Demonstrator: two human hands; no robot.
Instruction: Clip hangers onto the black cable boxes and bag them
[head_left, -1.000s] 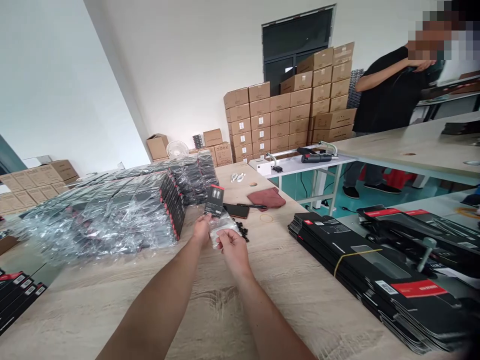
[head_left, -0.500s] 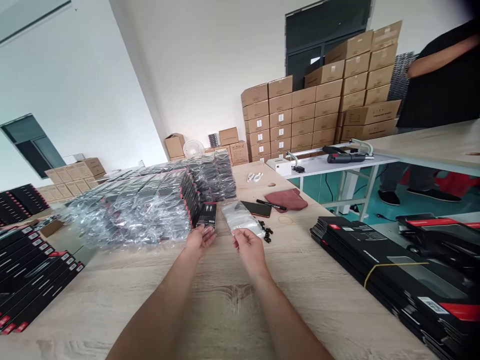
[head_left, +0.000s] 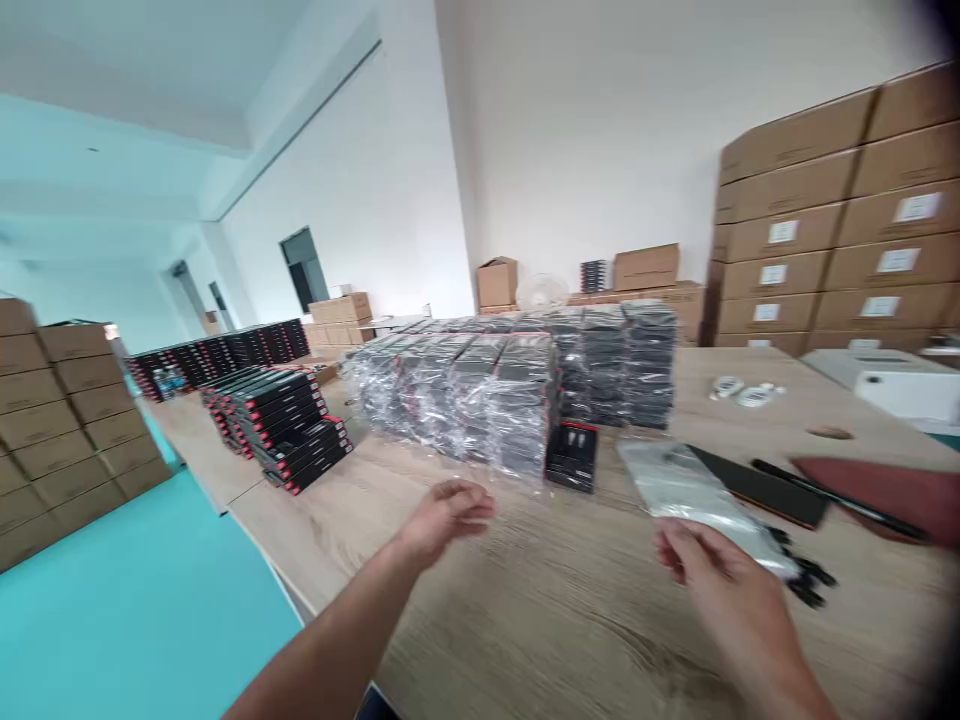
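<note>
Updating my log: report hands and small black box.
Left hand open, holding nothing. Right hand at clear plastic bag, grip unclear. Small black box untouched, plastic-wrapped stack close beside.

A wooden table [head_left: 555, 590] with light grain fills the lower middle and right of the frame. At the centre, stacks of black boxes in clear plastic wrap [head_left: 480, 395] stand on it, and a small black box [head_left: 572, 457] lies just beside them. To the right lie a clear plastic bag [head_left: 686, 485], small black pieces [head_left: 812, 583], a flat dark object [head_left: 761, 487], a reddish cloth [head_left: 892, 480] and, partly upon this cloth, a black pen [head_left: 844, 498]. White coils [head_left: 752, 395] rest farther back. Left of centre, unwrapped black-and-red boxes [head_left: 281, 430] are piled. At the left edge, cartons [head_left: 67, 420] stand on the turquoise floor [head_left: 142, 610].
</note>
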